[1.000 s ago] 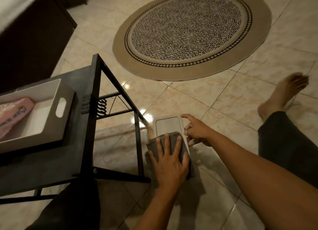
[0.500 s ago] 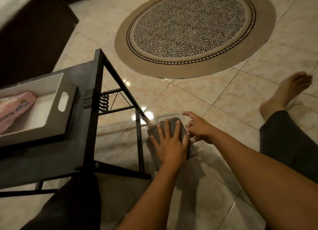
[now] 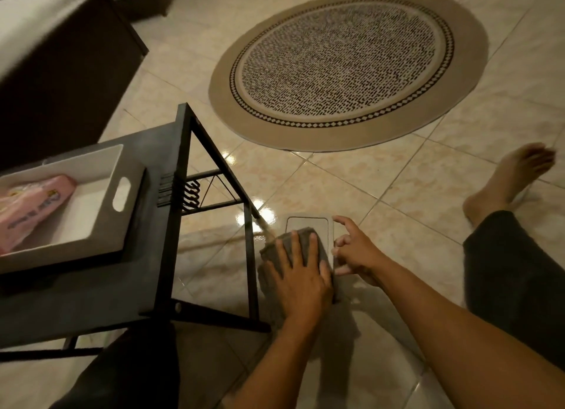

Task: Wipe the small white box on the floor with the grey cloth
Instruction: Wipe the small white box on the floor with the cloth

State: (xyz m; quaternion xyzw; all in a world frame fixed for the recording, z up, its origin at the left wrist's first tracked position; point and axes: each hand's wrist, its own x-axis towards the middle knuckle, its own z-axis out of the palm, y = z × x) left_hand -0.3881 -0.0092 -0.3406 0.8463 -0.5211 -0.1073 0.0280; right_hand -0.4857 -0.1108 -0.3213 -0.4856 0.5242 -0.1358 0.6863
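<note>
Nearest to me, my left hand (image 3: 301,274) lies flat, fingers spread, pressing the grey cloth (image 3: 284,255) down on the small white box (image 3: 308,223) — the palm rests on the cloth rather than gripping it. The box sits on the tiled floor (image 3: 397,176) just right of the black metal table (image 3: 146,255), and only its far end shows past the cloth. My right hand (image 3: 354,249) touches the box's right edge with fingers loosely curled, index extended, nothing held in it. On the table to the left, a white tray (image 3: 122,212) holds a pink packet (image 3: 33,206) — its print is too blurred to read. A bare foot (image 3: 507,182) rests at right. Farther off lies a round patterned rug (image 3: 345,69).
</note>
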